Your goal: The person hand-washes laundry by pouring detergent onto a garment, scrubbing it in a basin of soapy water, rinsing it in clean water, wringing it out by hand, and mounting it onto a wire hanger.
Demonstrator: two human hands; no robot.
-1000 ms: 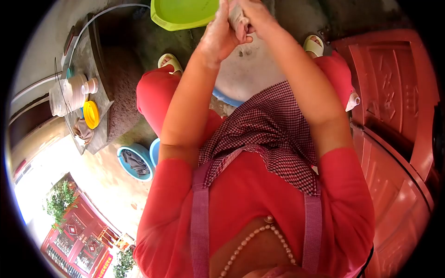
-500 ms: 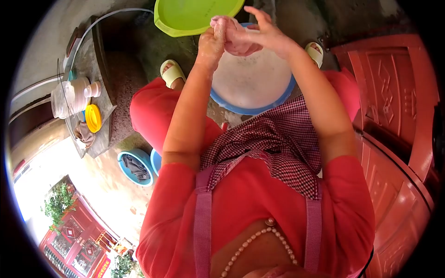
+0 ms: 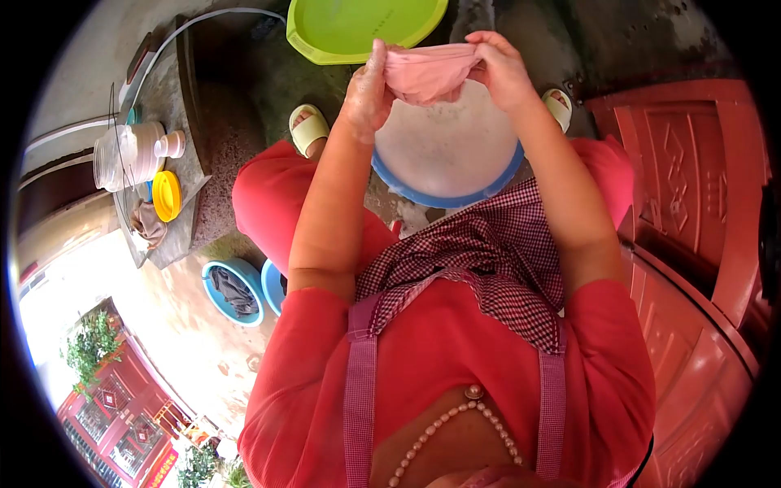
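Observation:
A wet pink cloth point(image 3: 431, 73) is stretched between my two hands, above a blue-rimmed basin point(image 3: 443, 201) of cloudy, sudsy water point(image 3: 439, 150). My left hand point(image 3: 368, 96), with suds on its skin, is closed on the cloth's left end. At the other end, my right hand point(image 3: 503, 71) pinches the edge between thumb and fingers. The lower edge of the cloth hangs in loose folds. What kind of garment or cloth it is, I cannot tell.
Beyond the basin lies a lime-green tub point(image 3: 366, 28). A light-blue bucket point(image 3: 234, 305) with dark cloth stands at left, below a concrete ledge point(image 3: 183, 195) with plastic containers point(image 3: 134, 154) and a yellow dish point(image 3: 167, 196). Red wooden furniture point(image 3: 683, 179) is close on the right.
The pink cloth was bunched at my left hand, with my right hand's fingers spread beside it. Now my right hand grips one end and the cloth is spread out between both hands.

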